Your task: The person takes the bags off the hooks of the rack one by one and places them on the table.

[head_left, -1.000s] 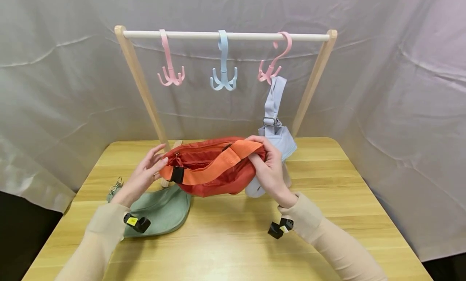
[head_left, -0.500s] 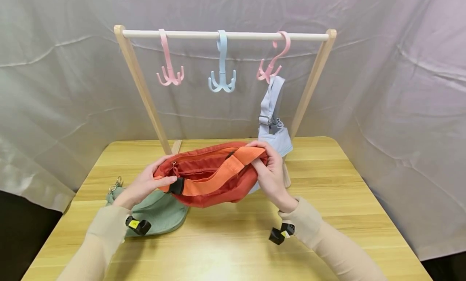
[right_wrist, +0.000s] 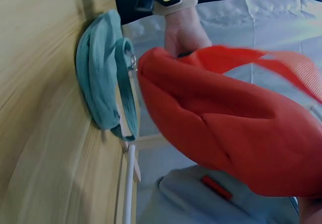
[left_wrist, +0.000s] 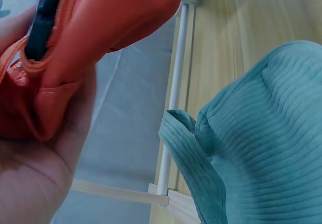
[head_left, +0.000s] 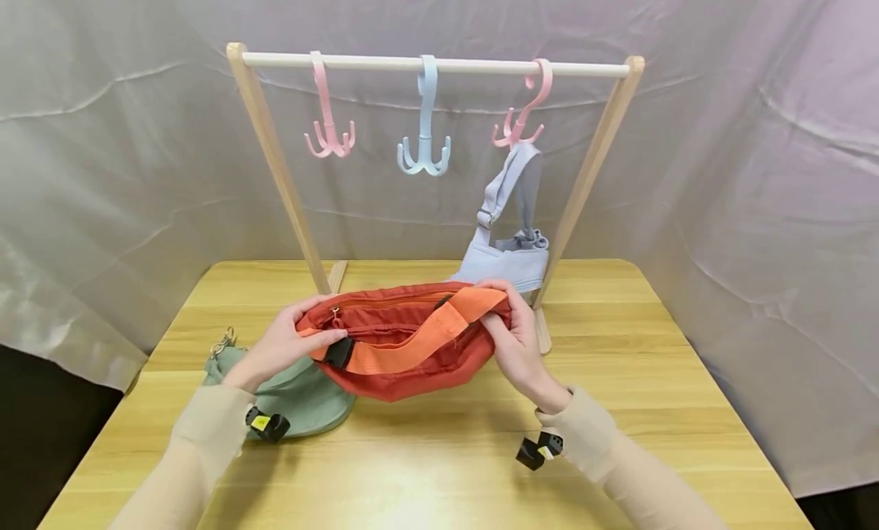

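**Bench:** Nearest stuff first, what's on your feed?

**Me:** Two pale sleeves, a small black camera on each wrist. Beyond the cuffs, left hand [head_left: 284, 347] and right hand [head_left: 516, 347], well apart, both clamped on the same red bag [head_left: 394, 333].

**Bench:** Grip detail?

**Me:** Left has one end, thumb laid over the front by the black buckle [head_left: 339, 353]. Right has the other end, thumb tucked under the orange strap [head_left: 446, 322]. I can't make out all the fingers; the bag covers some.

**Bench:** Where's the bag?

**Me:** Held up above the wooden table [head_left: 426, 454], spanning the gap between the hands, strap across its near side.

**Bench:** On the table?

**Me:** Green ribbed bag [head_left: 305, 400], lying below the left forearm, metal rings at its far left end. Left hand and sleeve hide part of it.

**Bench:** Further back?

**Me:** Pale blue bag [head_left: 504, 263] hangs by its strap off the right pink hook [head_left: 529, 118]. Red bag hides its lower part in the head view; I can't tell if they touch. Left pink hook [head_left: 330, 110] and blue hook [head_left: 426, 110] share the white bar [head_left: 371, 60]. Grey drape [head_left: 755, 248] behind.
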Tool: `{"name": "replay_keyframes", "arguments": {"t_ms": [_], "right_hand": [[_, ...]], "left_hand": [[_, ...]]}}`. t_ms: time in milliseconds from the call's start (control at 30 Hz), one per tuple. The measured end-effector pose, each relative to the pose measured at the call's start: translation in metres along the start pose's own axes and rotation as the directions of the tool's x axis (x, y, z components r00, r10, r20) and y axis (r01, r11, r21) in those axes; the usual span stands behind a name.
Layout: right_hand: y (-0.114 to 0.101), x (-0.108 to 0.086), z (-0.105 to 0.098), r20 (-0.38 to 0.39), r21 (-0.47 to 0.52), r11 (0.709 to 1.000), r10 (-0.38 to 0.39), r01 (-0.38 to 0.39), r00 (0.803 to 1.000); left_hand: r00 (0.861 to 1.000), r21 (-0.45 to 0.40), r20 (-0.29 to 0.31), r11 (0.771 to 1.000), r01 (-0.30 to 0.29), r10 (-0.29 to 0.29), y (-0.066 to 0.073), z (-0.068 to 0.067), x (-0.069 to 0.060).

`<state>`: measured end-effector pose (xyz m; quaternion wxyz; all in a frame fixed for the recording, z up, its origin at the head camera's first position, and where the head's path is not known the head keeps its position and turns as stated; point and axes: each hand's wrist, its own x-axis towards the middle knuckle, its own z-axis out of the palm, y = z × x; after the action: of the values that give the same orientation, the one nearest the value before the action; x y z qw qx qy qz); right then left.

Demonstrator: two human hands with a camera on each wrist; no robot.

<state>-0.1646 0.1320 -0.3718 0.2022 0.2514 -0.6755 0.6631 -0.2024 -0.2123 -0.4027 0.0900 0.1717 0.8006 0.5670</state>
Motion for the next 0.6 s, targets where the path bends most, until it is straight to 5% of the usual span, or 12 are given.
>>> {"name": "replay_keyframes", "arguments": {"t_ms": [333,600], "right_hand": [[0.007,-0.005,-0.007,0.053,0.028,0.999,-0.035,0.034,0.998],[0.017,-0.010,-0.015,-0.025,-0.064,0.998,0.007,-0.009,1.000]], "left_hand": [[0.997,0.045,-0.075,0.999,-0.022,0.025,0.014,0.010,0.003],[0.990,0.060,-0.137,0.998,0.027,-0.019,0.019,0.019,0.003]]}}
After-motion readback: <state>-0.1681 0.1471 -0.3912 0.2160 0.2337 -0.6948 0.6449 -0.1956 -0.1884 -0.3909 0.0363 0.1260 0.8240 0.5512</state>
